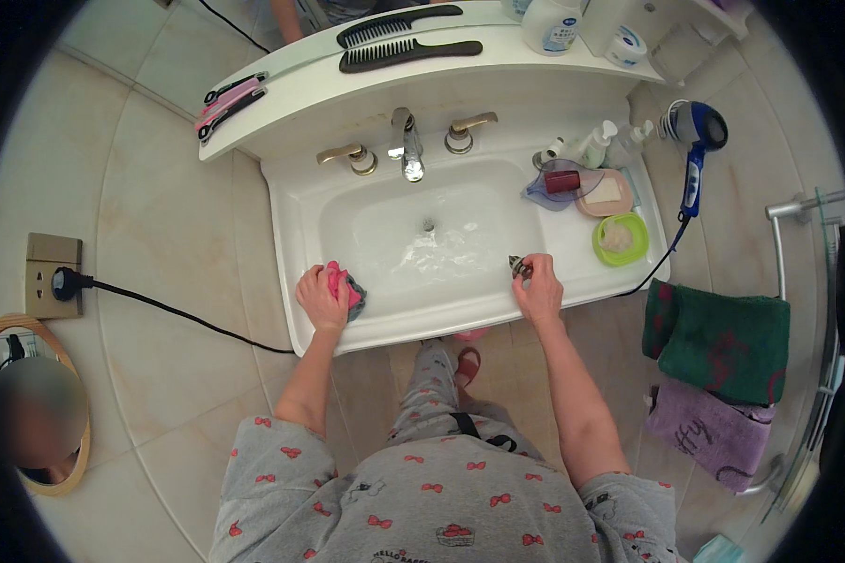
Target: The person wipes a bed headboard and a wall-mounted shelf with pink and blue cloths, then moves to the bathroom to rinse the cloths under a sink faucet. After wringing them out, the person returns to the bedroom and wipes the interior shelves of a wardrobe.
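Observation:
My left hand (pixel 322 298) rests on the left front rim of a white ceramic sink (pixel 373 333), closed over a crumpled pink and grey cloth (pixel 354 295). At the front rim on the right, my right hand (pixel 541 287) holds a small metal sink stopper (pixel 518 267) between thumb and fingers. Some water (pixel 433 253) glistens in the basin around the drain opening (pixel 428 224). Behind it stands a chrome faucet (pixel 410 151) between a left lever handle (pixel 352 156) and a right one (pixel 466 131).
Pump bottles (pixel 598 144), a pink soap dish (pixel 616 204) and a green bowl (pixel 641 243) crowd the sink's right ledge. A white shelf (pixel 296 95) with a black comb (pixel 408 55) overhangs the back. A blue hair dryer (pixel 693 169) hangs right; its cord runs behind the sink's edge.

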The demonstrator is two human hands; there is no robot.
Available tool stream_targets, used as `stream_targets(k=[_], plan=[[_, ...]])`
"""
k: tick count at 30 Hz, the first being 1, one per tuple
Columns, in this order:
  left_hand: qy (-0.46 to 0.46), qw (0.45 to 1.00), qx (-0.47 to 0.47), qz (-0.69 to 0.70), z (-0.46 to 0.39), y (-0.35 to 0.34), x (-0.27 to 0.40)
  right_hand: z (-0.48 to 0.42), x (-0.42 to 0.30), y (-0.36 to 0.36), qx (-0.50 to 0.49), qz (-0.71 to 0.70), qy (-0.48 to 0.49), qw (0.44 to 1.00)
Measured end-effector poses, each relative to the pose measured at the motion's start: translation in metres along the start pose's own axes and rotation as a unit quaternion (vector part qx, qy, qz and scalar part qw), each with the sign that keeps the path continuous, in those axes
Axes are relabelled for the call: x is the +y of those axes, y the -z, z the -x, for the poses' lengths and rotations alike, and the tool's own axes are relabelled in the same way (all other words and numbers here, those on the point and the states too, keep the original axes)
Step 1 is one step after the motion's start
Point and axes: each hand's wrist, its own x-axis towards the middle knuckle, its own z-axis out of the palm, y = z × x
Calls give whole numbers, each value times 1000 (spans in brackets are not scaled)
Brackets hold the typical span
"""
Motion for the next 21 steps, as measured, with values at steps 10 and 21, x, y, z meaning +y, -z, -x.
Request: stream_targets(k=[10,21], plan=[[-12,999,30,17,-1,-1,0,-1,-1,-1,-5,24,-4,1000],[0,1000,16,18,0,0,0,-1,0,-3,-19,29,-11,999]])
